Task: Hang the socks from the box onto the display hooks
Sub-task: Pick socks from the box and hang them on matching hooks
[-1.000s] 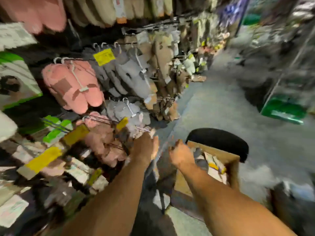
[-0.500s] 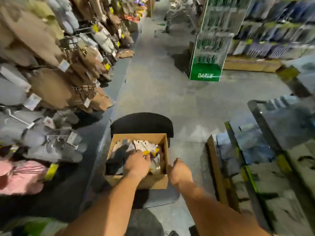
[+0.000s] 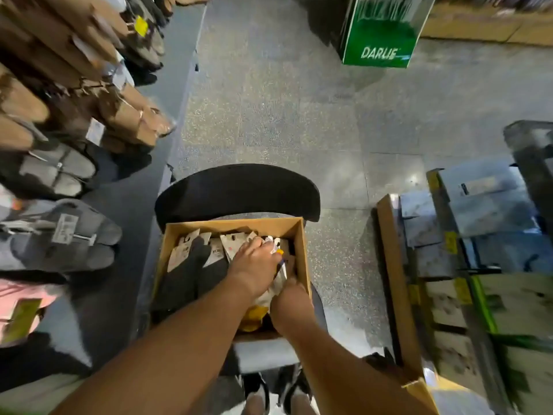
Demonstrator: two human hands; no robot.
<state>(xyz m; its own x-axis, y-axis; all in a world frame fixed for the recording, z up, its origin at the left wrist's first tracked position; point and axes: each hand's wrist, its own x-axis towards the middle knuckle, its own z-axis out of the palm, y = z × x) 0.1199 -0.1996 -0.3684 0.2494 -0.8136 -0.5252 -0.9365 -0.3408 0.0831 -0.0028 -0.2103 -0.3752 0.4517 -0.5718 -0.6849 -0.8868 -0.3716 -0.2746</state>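
While both forearms reach down from the bottom of the view, the two hands are inside the cardboard box (image 3: 302,253), which stands on the seat of a chair (image 3: 236,190) with a black curved backrest. The left hand (image 3: 254,265) lies palm down over the right part of the box, with its fingers spread a little and bent over the light paper cards of some sock packs (image 3: 230,244); I cannot tell if it really grips one of them or only presses on them. The right hand (image 3: 291,298) is just beside it, near the right wall of the box, and its fingers are curled down into a white and yellow pack (image 3: 276,287) that sits between the two hands, so it seems to hold this pack, though the fingertips are hidden. The rest of the box is filled with dark socks (image 3: 185,274) lying flat, their paper cards pointing to the far wall. At the left side, the display rack (image 3: 74,94) carries brown, grey and pink slippers and socks on hooks, somewhat blurred. On the grey speckled floor (image 3: 269,100), well apart from the chair, stands a green stand (image 3: 380,46) with white letters. At the right, another open carton (image 3: 395,280) holds flat grey packages.
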